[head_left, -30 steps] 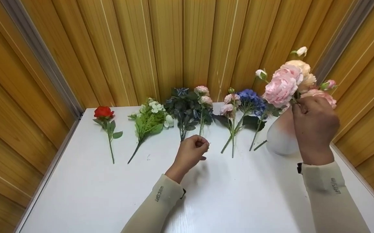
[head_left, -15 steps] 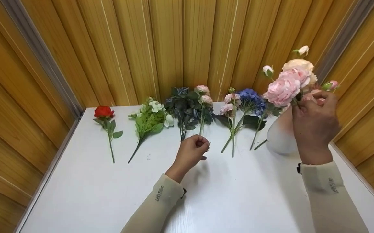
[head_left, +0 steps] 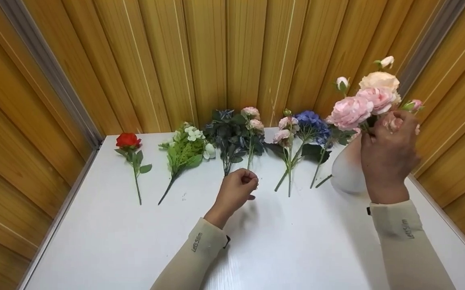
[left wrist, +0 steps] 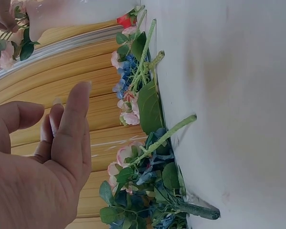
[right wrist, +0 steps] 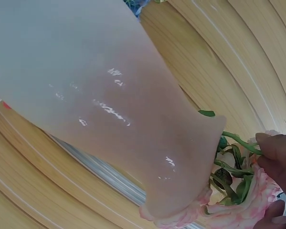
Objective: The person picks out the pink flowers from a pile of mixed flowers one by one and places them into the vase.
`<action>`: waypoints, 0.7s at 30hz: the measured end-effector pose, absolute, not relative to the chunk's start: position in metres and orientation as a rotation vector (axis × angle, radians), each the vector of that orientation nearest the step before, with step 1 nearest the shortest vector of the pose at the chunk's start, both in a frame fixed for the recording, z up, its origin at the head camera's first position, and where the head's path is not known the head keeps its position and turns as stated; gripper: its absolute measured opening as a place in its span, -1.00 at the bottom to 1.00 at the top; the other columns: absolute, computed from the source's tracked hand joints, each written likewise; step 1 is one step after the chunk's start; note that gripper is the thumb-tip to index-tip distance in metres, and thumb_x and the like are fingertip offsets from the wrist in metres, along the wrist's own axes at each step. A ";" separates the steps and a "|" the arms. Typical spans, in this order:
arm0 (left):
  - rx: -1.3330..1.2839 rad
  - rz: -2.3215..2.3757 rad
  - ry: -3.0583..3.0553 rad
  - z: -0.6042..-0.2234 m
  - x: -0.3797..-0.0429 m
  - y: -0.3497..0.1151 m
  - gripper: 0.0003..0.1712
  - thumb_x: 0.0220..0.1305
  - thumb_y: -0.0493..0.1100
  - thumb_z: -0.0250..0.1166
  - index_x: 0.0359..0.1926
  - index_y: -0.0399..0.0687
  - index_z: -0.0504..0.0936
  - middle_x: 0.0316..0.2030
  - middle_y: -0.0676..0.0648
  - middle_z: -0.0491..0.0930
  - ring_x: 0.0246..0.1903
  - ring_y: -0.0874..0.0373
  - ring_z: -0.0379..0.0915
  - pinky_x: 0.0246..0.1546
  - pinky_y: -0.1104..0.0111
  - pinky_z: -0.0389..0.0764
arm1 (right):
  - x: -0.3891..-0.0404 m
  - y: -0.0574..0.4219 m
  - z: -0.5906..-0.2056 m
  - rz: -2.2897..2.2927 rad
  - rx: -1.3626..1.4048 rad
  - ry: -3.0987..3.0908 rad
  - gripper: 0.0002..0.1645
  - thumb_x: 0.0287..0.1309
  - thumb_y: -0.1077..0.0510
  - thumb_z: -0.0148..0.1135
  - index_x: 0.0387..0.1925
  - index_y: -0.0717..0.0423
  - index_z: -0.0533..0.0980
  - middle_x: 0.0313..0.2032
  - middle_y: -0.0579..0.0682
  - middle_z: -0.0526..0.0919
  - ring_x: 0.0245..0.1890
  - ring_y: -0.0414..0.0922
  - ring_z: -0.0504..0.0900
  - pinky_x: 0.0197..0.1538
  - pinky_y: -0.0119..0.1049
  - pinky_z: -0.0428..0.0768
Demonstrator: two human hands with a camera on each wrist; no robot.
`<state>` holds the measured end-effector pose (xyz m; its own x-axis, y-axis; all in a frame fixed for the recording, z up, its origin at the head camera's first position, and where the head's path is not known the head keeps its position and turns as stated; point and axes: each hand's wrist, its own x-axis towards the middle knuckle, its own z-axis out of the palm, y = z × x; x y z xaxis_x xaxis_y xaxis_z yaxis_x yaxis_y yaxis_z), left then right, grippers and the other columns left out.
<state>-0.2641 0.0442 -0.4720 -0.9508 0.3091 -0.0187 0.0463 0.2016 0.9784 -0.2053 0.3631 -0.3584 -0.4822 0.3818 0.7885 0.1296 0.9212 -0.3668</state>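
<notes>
At the right stands a vase [head_left: 347, 171], white below and pink toward its neck, with pink and peach artificial peonies [head_left: 351, 112] at its mouth. My right hand [head_left: 391, 159] is up at the vase mouth among the blooms. The right wrist view shows its thumb and finger pinching a green flower stem [right wrist: 243, 142] just outside the vase's rim. My left hand [head_left: 236, 189] hangs over the middle of the table, fingers loosely curled and holding nothing. In the left wrist view, a gap shows between its thumb and fingers.
A row of artificial flowers lies along the back of the white table [head_left: 107, 241]: a red rose [head_left: 128, 141], a green-and-white bunch [head_left: 186, 149], a dark blue bunch [head_left: 226, 135], small pink blooms [head_left: 282, 135] and a blue hydrangea [head_left: 313, 127]. Wood-look panels [head_left: 204, 60] wall the table in.
The pink and peach blooms at the vase have shifted right, and the small white buds with them. My right hand has moved slightly left. My left hand has stayed nearly still.
</notes>
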 end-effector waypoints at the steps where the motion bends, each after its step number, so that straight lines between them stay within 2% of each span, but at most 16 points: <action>1: 0.341 1.830 2.260 -0.472 -0.264 0.044 -0.92 0.63 -0.21 0.36 -0.03 -0.14 0.73 -0.19 -0.05 0.72 -0.14 0.01 0.75 -0.22 0.30 0.92 | -0.206 0.363 -0.359 0.305 -0.364 -2.065 -0.66 0.60 0.08 0.39 0.08 0.30 0.81 0.39 0.31 0.53 0.28 0.44 0.70 -0.15 0.71 0.66; 7: 0.342 1.815 2.261 -0.470 -0.265 0.045 -0.88 0.66 -0.19 0.35 0.01 -0.16 0.74 -0.16 -0.07 0.75 -0.03 -0.16 0.80 -0.20 0.28 0.92 | -0.208 0.366 -0.360 0.277 -0.368 -2.038 -0.66 0.61 0.08 0.38 0.13 0.27 0.81 0.38 0.33 0.56 0.26 0.43 0.71 -0.20 0.70 0.65; 12: 0.335 1.814 2.268 -0.472 -0.266 0.044 -0.89 0.66 -0.19 0.35 0.00 -0.15 0.73 -0.16 -0.07 0.75 -0.02 -0.18 0.80 -0.20 0.28 0.92 | -0.208 0.366 -0.360 0.289 -0.366 -2.058 -0.62 0.60 0.05 0.42 0.14 0.30 0.81 0.39 0.31 0.55 0.29 0.42 0.70 -0.16 0.69 0.67; 21: 0.310 1.820 2.271 -0.474 -0.266 0.041 -0.91 0.66 -0.19 0.35 -0.01 -0.11 0.73 -0.14 -0.10 0.75 0.01 -0.21 0.79 -0.21 0.29 0.91 | -0.203 0.361 -0.362 0.281 -0.328 -2.055 -0.62 0.59 0.10 0.40 0.21 0.30 0.77 0.38 0.35 0.55 0.29 0.46 0.70 -0.19 0.69 0.67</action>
